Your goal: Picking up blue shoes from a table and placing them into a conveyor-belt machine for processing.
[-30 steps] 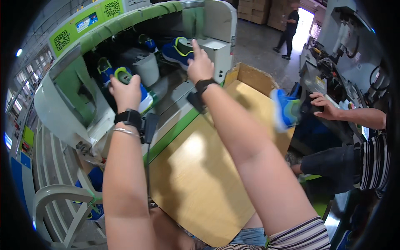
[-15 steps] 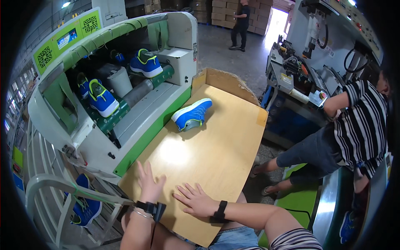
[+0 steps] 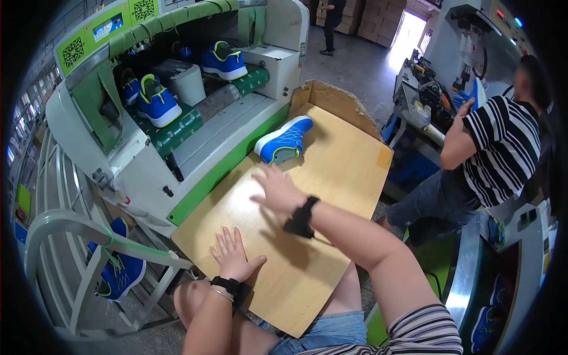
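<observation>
A blue sneaker [image 3: 285, 139] with a white sole and yellow-green trim lies tilted at the far part of a light wooden board [image 3: 349, 177]. My right hand [image 3: 278, 190] hovers over the board just short of the sneaker, fingers apart, holding nothing. Its fingertips come close to the shoe's heel end; whether they touch it I cannot tell. Near the board's left edge, my left hand [image 3: 234, 258] is spread out, palm down on the wood, with nothing in it.
Left of the board stands a white and green machine [image 3: 207, 160]; blue shoes [image 3: 158, 102] ride on its green rollers [image 3: 177, 125]. A metal rack [image 3: 62, 236] holds more blue shoes [image 3: 121, 269]. At right, a co-worker in a striped shirt [image 3: 506, 148] holds a blue shoe [image 3: 478, 93] beside another machine.
My right hand has lifted off the board and moved forward to near the sneaker. My left hand has shifted right and lies flat. The co-worker has straightened and now holds a shoe.
</observation>
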Demonstrator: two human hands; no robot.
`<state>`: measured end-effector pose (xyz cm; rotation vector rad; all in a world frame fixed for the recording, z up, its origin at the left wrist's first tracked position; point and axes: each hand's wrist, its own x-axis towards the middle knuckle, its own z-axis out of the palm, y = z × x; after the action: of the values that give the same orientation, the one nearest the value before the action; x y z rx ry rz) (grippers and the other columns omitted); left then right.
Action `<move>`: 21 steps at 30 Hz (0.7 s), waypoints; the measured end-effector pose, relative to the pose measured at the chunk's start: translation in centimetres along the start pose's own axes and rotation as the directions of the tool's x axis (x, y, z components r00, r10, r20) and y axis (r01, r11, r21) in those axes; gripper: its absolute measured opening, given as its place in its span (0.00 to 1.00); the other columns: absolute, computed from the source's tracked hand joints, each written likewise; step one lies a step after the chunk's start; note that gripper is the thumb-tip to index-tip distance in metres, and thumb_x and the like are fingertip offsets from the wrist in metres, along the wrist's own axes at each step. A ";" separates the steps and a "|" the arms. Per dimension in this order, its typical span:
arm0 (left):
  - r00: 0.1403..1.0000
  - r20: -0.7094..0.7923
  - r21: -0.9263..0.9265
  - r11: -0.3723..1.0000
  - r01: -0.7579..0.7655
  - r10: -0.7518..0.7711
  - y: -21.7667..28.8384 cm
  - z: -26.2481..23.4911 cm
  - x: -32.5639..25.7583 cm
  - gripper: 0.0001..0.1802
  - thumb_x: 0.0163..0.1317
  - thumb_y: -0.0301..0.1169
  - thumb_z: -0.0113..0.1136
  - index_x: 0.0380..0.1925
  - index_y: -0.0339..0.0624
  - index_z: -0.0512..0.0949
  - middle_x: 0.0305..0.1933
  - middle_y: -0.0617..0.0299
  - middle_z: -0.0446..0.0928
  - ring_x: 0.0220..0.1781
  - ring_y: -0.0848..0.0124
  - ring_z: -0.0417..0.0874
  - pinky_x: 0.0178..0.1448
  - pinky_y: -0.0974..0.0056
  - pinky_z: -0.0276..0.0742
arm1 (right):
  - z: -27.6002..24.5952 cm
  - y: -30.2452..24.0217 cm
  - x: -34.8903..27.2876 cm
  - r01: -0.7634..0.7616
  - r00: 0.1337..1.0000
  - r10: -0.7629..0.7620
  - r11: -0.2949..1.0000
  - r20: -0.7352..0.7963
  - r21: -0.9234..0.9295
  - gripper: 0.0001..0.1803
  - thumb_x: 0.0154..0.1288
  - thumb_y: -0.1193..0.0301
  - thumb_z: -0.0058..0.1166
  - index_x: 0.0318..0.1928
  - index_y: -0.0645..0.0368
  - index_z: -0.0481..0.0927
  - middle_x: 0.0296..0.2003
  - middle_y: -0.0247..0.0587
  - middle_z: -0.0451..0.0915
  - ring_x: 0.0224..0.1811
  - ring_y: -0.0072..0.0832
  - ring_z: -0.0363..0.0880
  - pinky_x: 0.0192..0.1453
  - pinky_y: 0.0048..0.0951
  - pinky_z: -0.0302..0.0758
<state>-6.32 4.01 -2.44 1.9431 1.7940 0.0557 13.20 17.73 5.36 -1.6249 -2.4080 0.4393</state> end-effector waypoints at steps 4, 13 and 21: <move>0.999 0.026 0.025 0.999 0.044 -0.045 0.0 -0.6 -0.3 0.69 0.53 0.70 0.62 0.80 0.41 0.37 0.83 0.38 0.29 0.84 0.39 0.26 0.76 0.27 0.25 | -2.2 2.0 9.7 -0.275 0.948 0.268 0.961 -0.172 -0.020 0.39 0.67 0.48 0.57 0.73 0.49 0.65 0.78 0.49 0.51 0.81 0.54 0.45 0.74 0.72 0.52; 0.998 0.046 0.015 0.999 0.040 -0.041 0.0 0.0 -0.1 0.69 0.52 0.70 0.63 0.80 0.41 0.38 0.84 0.40 0.30 0.84 0.41 0.27 0.77 0.27 0.25 | 2.2 5.9 9.4 -0.329 0.890 0.372 0.924 -0.264 0.195 0.30 0.69 0.41 0.51 0.59 0.47 0.77 0.80 0.41 0.48 0.82 0.58 0.30 0.72 0.84 0.34; 0.999 -0.021 -0.013 1.000 0.026 -0.027 -0.9 1.0 0.0 0.72 0.50 0.72 0.62 0.80 0.40 0.37 0.84 0.40 0.29 0.84 0.40 0.26 0.76 0.26 0.25 | 4.4 5.0 -1.0 -0.093 0.955 0.094 0.996 -0.283 0.015 0.12 0.64 0.69 0.53 0.48 0.52 0.74 0.77 0.41 0.55 0.80 0.64 0.44 0.69 0.83 0.51</move>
<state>-6.81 3.73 -3.72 1.9166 1.8282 0.0784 16.51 17.98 -0.53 -1.6777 -2.1276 0.2049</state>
